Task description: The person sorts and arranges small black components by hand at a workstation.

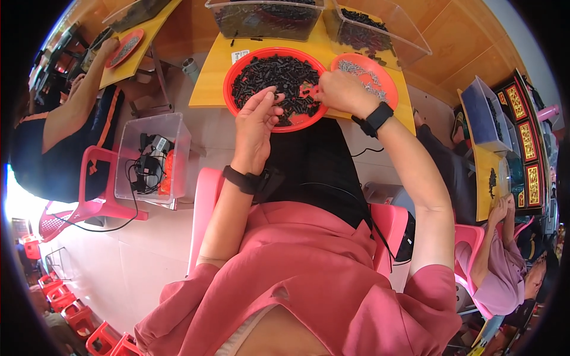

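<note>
A red round basin (228,89) full of small black plastic parts (276,74) sits on the yellow table before me. Over its near left side, my left hand (256,115) has thumb and fingers pinched together on a small black part (277,95). My right hand (344,92) is at the basin's right rim, back of the hand up, its fingers curled. Beside those fingertips shows a small pink patterned thing (307,91), too small to identify. Whatever the right fingers grip is hidden. Just right of it lies an orange-red plate (389,80) with small silver metal pieces (359,70).
Clear plastic bins (264,26) of black parts stand along the back of the yellow table (208,89). On the floor at left, a clear box (184,133) holds cables and adapters. Co-workers sit on both sides, by a pink chair (98,190) at left.
</note>
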Action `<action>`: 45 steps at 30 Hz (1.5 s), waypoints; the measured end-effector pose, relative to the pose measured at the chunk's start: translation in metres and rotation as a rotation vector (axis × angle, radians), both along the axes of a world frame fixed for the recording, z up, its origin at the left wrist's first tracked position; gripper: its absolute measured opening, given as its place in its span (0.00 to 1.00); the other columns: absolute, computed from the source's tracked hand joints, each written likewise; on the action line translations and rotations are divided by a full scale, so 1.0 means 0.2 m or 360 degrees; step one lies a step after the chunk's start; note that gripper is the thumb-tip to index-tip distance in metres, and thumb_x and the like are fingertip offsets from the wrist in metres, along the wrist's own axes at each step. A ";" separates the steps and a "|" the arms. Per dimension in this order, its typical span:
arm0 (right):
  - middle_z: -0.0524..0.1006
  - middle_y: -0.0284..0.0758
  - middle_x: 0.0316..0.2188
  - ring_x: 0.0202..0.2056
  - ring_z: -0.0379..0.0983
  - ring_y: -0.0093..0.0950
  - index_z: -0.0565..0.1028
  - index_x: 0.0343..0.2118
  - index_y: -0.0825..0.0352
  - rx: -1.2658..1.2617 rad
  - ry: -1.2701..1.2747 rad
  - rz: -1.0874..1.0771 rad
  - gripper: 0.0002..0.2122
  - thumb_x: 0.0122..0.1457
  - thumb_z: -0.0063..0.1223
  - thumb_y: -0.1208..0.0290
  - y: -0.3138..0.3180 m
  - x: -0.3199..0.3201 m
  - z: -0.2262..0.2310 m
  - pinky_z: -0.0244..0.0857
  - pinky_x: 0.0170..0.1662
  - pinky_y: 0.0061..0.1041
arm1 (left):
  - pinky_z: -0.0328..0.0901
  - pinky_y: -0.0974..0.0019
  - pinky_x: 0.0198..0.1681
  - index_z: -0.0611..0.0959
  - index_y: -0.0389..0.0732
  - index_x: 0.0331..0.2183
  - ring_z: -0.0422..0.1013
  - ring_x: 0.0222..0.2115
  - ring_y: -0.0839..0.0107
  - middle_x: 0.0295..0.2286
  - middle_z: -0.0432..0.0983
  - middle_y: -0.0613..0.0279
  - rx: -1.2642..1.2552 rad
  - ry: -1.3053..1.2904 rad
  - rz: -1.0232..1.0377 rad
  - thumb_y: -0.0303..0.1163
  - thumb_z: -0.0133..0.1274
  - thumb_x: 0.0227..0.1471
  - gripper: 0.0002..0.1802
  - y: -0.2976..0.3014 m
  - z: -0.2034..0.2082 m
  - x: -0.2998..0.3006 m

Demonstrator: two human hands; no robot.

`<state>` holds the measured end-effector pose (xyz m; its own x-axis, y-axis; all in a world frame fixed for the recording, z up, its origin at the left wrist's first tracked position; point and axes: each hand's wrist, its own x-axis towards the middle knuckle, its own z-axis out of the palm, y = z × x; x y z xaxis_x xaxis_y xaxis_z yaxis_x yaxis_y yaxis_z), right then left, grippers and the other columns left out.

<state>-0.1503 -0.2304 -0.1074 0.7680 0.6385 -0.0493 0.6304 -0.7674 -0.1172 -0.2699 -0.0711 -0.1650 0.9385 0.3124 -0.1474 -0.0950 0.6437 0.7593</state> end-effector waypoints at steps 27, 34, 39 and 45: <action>0.79 0.42 0.25 0.31 0.77 0.37 0.79 0.27 0.64 -0.0250 -0.0335 0.0089 0.06 0.50 0.49 0.73 0.06 -0.04 -0.07 0.70 0.30 0.35 | 0.63 0.81 0.26 0.78 0.37 0.41 0.69 0.23 0.83 0.33 0.78 0.61 -0.0040 -0.0017 -0.0023 0.32 0.52 0.55 0.13 0.01 0.00 0.01; 0.77 0.46 0.23 0.29 0.76 0.43 0.75 0.25 0.70 -0.0097 -0.0319 0.0120 0.06 0.44 0.56 0.73 0.04 -0.04 -0.10 0.69 0.31 0.38 | 0.63 0.81 0.27 0.78 0.38 0.43 0.69 0.24 0.84 0.34 0.78 0.61 -0.0024 -0.0026 -0.0058 0.32 0.52 0.55 0.14 0.01 0.00 0.00; 0.78 0.43 0.25 0.30 0.77 0.41 0.77 0.26 0.66 -0.0123 -0.0317 0.0173 0.07 0.51 0.47 0.72 0.01 -0.05 -0.10 0.69 0.30 0.38 | 0.63 0.81 0.27 0.77 0.38 0.44 0.69 0.24 0.84 0.34 0.78 0.61 0.0006 -0.0032 -0.0104 0.33 0.50 0.56 0.14 0.00 0.01 0.00; 0.78 0.40 0.24 0.28 0.77 0.37 0.77 0.26 0.65 -0.0186 -0.0502 0.0196 0.07 0.52 0.47 0.72 0.03 -0.05 -0.14 0.69 0.27 0.35 | 0.63 0.81 0.27 0.77 0.37 0.44 0.69 0.24 0.83 0.35 0.78 0.61 -0.0041 -0.0040 -0.0143 0.32 0.50 0.56 0.15 0.01 0.00 0.00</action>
<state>-0.1610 -0.2250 -0.1352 0.6748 0.7312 0.0999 0.7101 -0.6801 0.1819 -0.2693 -0.0688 -0.1647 0.9659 0.2234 -0.1305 -0.0549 0.6698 0.7405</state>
